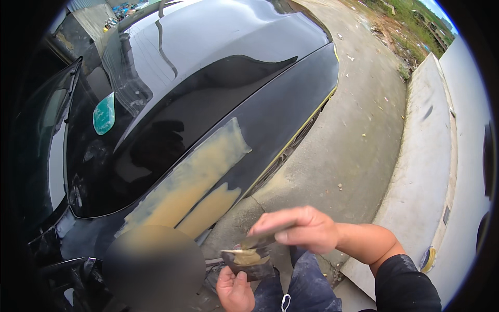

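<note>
Tan putty (pixel 246 257) was carried on a dark plate (pixel 254 272), pinched by the left hand (pixel 236 291), thumb on top! Just over it, a flat spreader (pixel 260 239) was gripped between thumb and fingers by the right hand (pixel 310 229), contact with the putty unclear. Across the black fender (pixel 280 117), 2 tan patches (pixel 179 182) were seen side by side!

Blk car hood (pixel 223 99), grn pc (pixel 104 114) on it, tan filler (pixel 200 164) on fender (pixel 296 93); concrete grnd (pixel 369 99) w/ debris (pixel 350 58)

I'm holding dark plate (pixel 260 272) with tan paste (pixel 247 257) in left hand (pixel 236 292), gripping flat spreader (pixel 260 239) over it in right hand (pixel 307 229); tan patches (pixel 193 165) are covering part of black car (pixel 283 96).
</note>
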`<state>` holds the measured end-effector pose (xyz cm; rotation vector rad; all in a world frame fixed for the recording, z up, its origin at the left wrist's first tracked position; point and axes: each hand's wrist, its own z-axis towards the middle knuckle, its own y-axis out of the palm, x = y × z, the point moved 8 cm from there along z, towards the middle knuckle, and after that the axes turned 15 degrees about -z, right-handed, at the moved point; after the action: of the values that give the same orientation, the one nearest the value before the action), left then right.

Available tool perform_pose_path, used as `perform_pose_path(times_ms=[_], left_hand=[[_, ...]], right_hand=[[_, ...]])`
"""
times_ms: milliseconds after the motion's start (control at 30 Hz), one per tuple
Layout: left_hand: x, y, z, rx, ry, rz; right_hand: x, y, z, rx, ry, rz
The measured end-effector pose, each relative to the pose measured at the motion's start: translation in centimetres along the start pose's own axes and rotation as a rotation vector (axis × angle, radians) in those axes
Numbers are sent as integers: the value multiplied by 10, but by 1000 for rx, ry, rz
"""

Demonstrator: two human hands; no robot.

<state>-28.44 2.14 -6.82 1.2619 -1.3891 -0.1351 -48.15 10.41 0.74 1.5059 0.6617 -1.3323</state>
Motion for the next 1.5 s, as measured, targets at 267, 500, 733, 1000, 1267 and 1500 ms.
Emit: perform_pose_path(times_ms=[267, 500, 733, 1000, 1267, 1500], left_hand=[[50, -16, -7, 5, 105, -168], [30, -61, -35, 133, -27, -198], [28, -68, -41, 147, -54, -202], [19, -72, -43, 160, -79, -219], [10, -76, -36, 186, -59, -148], [24, -88, -43, 132, 62, -232]], right_hand=[[-15, -44, 49, 354, -600, -1676], [-18, -83, 82, 562, -565, -1878], [-11, -62, 85, 446, -611, -1855], [-3, -120, 67, 625, -600, -1869], [45, -103, 44, 451, -702, -1984], [22, -61, 28, 600, -585, -1822]])
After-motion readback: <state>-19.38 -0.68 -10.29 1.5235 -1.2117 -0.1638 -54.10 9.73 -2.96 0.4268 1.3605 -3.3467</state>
